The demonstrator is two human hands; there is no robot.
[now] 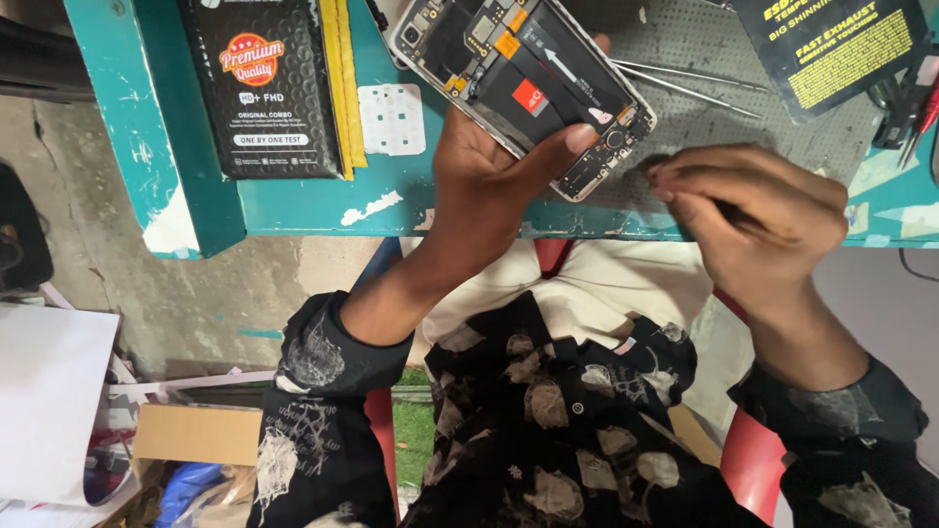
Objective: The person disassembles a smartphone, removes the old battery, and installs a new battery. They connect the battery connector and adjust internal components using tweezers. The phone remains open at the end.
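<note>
While seated person leans over bench, right hand [758,210] near, fingertips pinched together on something too small to tell; left hand [489,171] cradles opened phone [528,83] over teal table [293,205] edge, thumb pressing lower end, steadying exposed insides; farther back, tweezers [685,83], black box [264,83]

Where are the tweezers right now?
In the head view the tweezers lie on the grey work mat at upper right, just beyond the opened phone held in the left hand, and above the right hand.
</note>
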